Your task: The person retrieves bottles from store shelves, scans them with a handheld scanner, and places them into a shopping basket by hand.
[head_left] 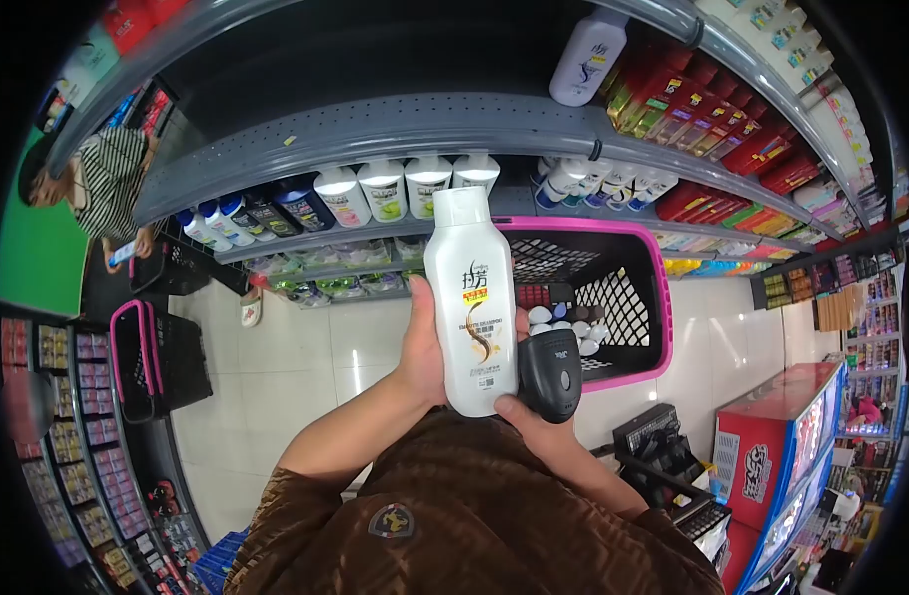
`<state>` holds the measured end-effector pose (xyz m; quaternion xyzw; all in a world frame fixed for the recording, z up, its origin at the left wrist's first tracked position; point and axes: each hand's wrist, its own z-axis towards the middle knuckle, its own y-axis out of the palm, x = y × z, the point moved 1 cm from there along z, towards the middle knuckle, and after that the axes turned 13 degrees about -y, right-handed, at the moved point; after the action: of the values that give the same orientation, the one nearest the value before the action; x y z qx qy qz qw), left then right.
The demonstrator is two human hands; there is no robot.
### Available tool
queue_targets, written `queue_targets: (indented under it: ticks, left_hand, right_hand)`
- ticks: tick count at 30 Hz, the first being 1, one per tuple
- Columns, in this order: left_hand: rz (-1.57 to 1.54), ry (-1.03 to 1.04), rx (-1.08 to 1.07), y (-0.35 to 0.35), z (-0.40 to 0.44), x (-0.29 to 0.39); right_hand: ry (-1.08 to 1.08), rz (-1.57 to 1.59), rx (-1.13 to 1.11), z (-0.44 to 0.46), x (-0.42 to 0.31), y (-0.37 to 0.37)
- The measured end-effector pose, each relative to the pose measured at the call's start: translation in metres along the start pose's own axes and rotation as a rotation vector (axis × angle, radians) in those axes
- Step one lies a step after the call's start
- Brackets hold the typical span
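A white shampoo bottle (471, 307) with a white cap stands upright in front of my chest, its printed label facing me. My left hand (424, 342) is wrapped round its left side, thumb along the edge and the other fingers hidden behind it. My right hand (539, 428) holds a black handheld scanner (551, 375) with a grey oval button, against the bottle's lower right side. The right thumb rests at the bottle's bottom corner. Behind them, a black basket with a pink rim (663, 297) contains several bottles (573, 325) with white and dark tops.
Ahead, a grey shelf (375, 124) carries one white bottle (588, 58) and red boxes (692, 109); shampoo bottles (383, 190) line the tier below. Another pink-rimmed basket (137, 362) and a person in a striped top (112, 178) are at left. A red-and-blue display case (772, 466) stands at right.
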<state>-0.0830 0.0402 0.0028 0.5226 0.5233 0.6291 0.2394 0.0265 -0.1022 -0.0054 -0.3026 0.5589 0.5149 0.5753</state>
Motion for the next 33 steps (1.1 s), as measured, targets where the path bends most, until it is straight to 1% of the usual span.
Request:
queue_targets:
  ticks: [2,3,5,8,12,18,23,26,30,32,33]
  left_hand:
    - [-0.032,-0.012,-0.059,-0.003,-0.006,0.004]
    - [-0.048,-0.023,-0.063,-0.005,-0.007,0.005]
    - [-0.023,-0.030,-0.156,-0.008,-0.009,0.007]
    - [-0.018,-0.047,-0.125,-0.006,-0.011,0.010]
    - [-0.016,-0.082,-0.173,-0.006,-0.007,0.008]
    - [0.031,-0.119,-0.166,0.005,0.008,-0.007]
    - [0.035,-0.112,-0.210,0.014,0.034,-0.026]
    - [0.008,-0.130,-0.125,0.024,0.050,-0.043]
    - [-0.021,-0.110,-0.081,0.035,0.075,-0.066]
    - [0.019,-0.190,0.000,0.052,0.089,-0.065]
    - [0.018,-0.192,0.002,0.059,0.099,-0.059]
  right_hand:
    - [-0.032,-0.039,-0.071,-0.003,-0.003,0.009]
    - [-0.021,-0.052,-0.060,-0.005,-0.004,0.013]
    - [0.030,-0.003,-0.058,-0.006,-0.006,0.019]
    - [0.043,0.045,-0.053,-0.001,-0.011,0.027]
    - [0.030,0.025,-0.047,-0.006,-0.011,0.022]
    - [-0.003,-0.017,-0.038,-0.014,-0.015,-0.002]
    - [0.018,0.004,-0.016,-0.017,-0.013,-0.035]
    - [0.010,0.061,-0.004,-0.018,-0.011,-0.064]
    - [0.019,0.065,0.045,-0.013,-0.014,-0.099]
    - [-0.016,0.023,0.119,-0.011,-0.024,-0.113]
    - [-0.014,0.024,0.121,-0.013,-0.024,-0.125]
